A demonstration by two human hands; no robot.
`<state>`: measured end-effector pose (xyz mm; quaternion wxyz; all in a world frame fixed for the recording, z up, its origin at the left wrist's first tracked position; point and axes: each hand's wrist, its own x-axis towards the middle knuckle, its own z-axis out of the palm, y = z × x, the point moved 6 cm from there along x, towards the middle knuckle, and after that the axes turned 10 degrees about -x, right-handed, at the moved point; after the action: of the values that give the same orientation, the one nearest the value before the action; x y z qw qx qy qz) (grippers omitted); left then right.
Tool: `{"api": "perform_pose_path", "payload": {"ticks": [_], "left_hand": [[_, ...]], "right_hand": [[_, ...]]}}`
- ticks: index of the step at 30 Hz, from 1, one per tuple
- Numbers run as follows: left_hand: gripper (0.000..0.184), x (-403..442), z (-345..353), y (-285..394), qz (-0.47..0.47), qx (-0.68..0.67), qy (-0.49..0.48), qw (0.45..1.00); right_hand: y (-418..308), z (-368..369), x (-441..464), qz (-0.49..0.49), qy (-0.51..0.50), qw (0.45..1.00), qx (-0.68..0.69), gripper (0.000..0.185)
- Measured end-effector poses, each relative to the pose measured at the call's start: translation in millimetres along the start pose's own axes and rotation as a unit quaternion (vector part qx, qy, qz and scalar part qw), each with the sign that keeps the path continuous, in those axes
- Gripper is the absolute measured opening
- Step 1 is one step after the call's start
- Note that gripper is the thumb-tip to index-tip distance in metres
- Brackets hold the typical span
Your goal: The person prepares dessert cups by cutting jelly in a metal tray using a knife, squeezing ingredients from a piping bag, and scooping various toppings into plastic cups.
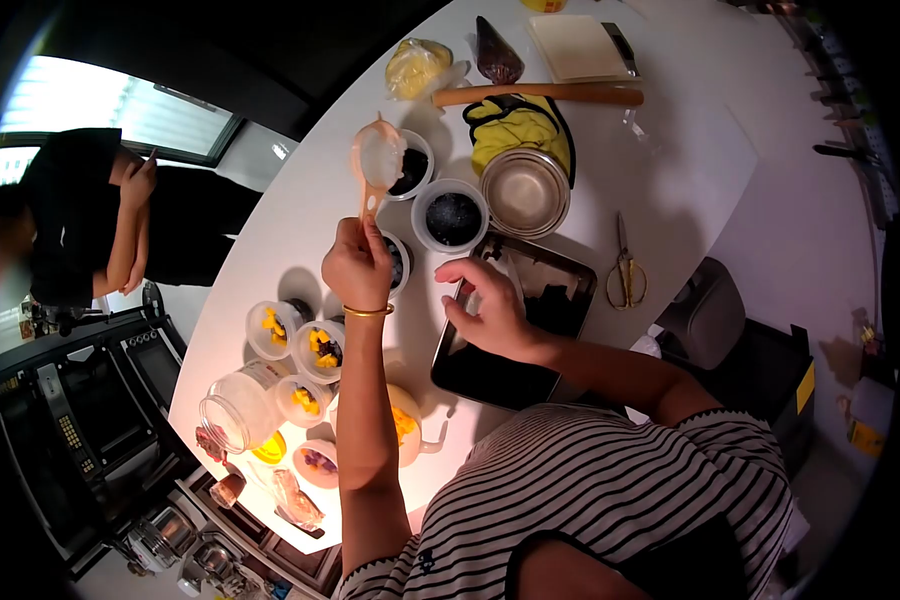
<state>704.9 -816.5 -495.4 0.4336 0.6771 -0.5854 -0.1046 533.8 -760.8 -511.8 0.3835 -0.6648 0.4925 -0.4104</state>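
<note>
My left hand (358, 268), with a gold bangle at the wrist, is closed around the handle of a small peach-coloured sieve (378, 160). Whitish material shows in the sieve's bowl, which hangs by a plastic cup (422, 150) of dark filling. Just right of it stands another cup (452, 218), its dark top speckled with white. A third dark-filled cup (400, 265) is partly hidden behind my left hand. Over a dark rectangular tray (510, 385) my right hand (488, 308) is open, thumb and fingers apart, near the speckled cup.
Metal bowls (525, 193), yellow gloves (515, 130), a rolling pin (540, 94) and scissors (626, 278) lie farther back and right. Several cups with yellow pieces (318, 350) and a clear jar (238, 410) stand at left. Another person (100, 215) is beyond the table.
</note>
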Motion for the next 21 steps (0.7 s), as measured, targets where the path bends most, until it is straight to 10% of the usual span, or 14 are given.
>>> {"api": "perform_pose_path", "payload": {"ticks": [15,21], "left_hand": [[0.02,-5.2,1.0,-3.8,-0.012,-0.022,0.018,1.0],[0.029,-10.7,0.6,-26.9,-0.118,-0.244,0.022,0.962]], "right_hand": [[22.4,-40.7,31.5,-0.048,0.055,0.962,-0.264,0.083],[34.0,-34.1,36.2,-0.033,0.052,0.961,-0.269,0.086]]}}
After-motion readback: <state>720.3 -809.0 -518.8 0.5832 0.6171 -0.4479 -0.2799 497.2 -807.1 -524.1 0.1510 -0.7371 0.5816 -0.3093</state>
